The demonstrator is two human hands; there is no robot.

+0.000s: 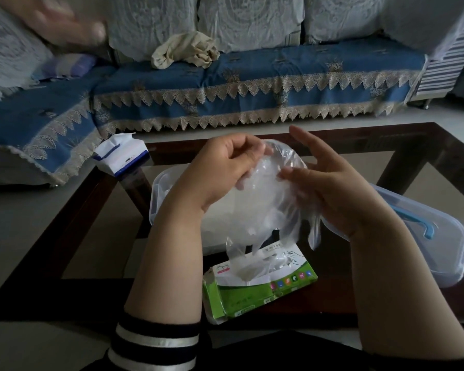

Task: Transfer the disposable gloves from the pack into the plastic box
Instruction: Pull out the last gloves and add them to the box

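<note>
Both hands are up over the middle of the desk (64, 231), working a clear glove (265, 188) between them; the left hand (220, 167) has its grip curled round the glove's upper edge, fingers pinching the film; the right hand (329, 183) pinches the other side with thumb and a lower finger, its other fingers spread straight. The glove hangs down, its loose end trailing just above the pack (257, 287); the pack lies at the near edge of the desk, green and white, with more film bunched in its opening. The box (155, 194) sits beyond it, under the hands, toward the far edge; its lid (423, 236), with a blue handle, lies at the right edge. A white and blue carton (121, 156) stands at the far left corner.
</note>
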